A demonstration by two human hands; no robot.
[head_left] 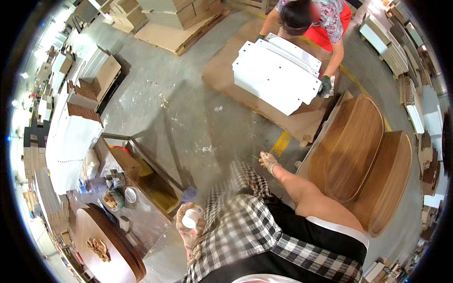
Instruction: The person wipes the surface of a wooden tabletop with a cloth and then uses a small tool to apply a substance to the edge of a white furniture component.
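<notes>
My left hand (pixel 188 229), in a stained light glove, is closed around a small white bottle (pixel 191 218) in front of my checked apron. The bottle's round white end faces up. My right hand (pixel 269 163), in a thin pale glove, reaches forward over the floor with its fingers apart and nothing visible in them. To its right lie brown wood-grain panels with rounded ends (pixel 355 146), stacked and overlapping. At my left, a workbench (pixel 153 227) bears a dark-edged rounded board (pixel 111 240) with a crumpled brown piece on it, a jar (pixel 113 200) and a round white lid (pixel 130 195).
Ahead, a person with dark gloves bends over a stack of white drilled panels (pixel 278 73) on a cardboard-covered pallet (pixel 222 78). Farther back stands a pallet of boxes (pixel 174 35). White panels (pixel 71 146) stand at the left. Yellow tape (pixel 281 142) marks the grey floor.
</notes>
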